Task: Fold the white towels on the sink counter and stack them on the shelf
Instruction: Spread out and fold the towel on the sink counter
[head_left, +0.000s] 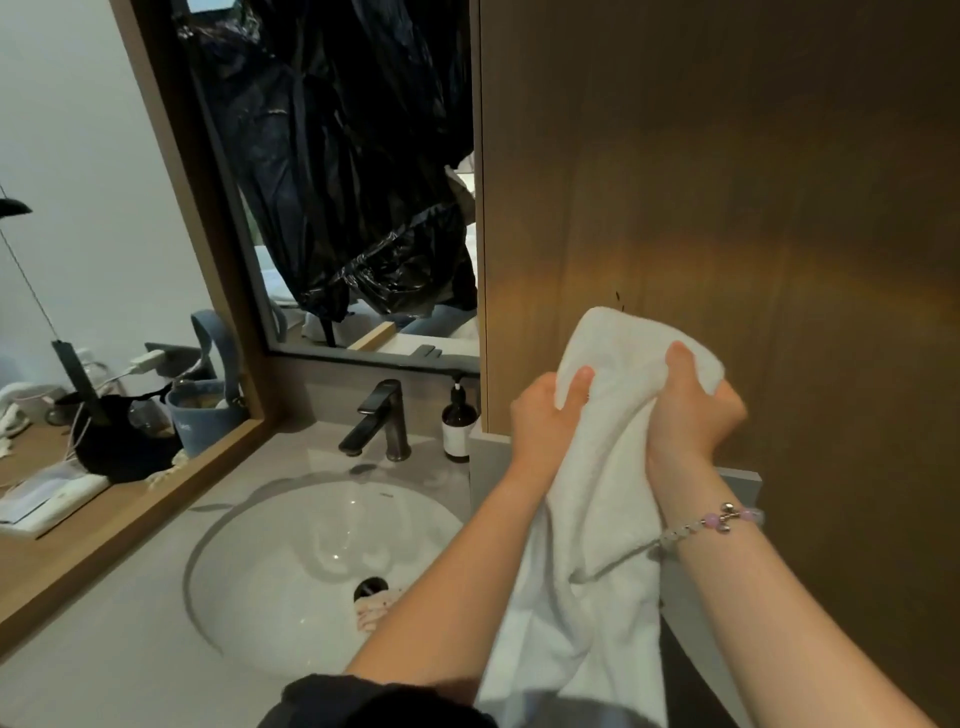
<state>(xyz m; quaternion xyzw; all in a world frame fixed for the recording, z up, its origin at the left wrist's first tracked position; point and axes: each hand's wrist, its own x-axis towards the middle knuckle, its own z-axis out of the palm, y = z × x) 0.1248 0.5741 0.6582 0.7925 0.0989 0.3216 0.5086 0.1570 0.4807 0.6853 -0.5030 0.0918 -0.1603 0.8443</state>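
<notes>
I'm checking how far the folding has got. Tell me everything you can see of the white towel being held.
The white towel is plain, terry-looking cloth, held up in the air right of the sink basin, before the wooden wall panel. The left hand and right hand grip its bunched top. The rest hangs in loose creases between the forearms, not neatly folded; its lower end leaves the frame.

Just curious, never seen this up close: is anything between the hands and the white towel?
Nothing visible. The left hand and the right hand both grip the white towel, holding it up beside the sink. The shelf is not plainly in view.
</notes>
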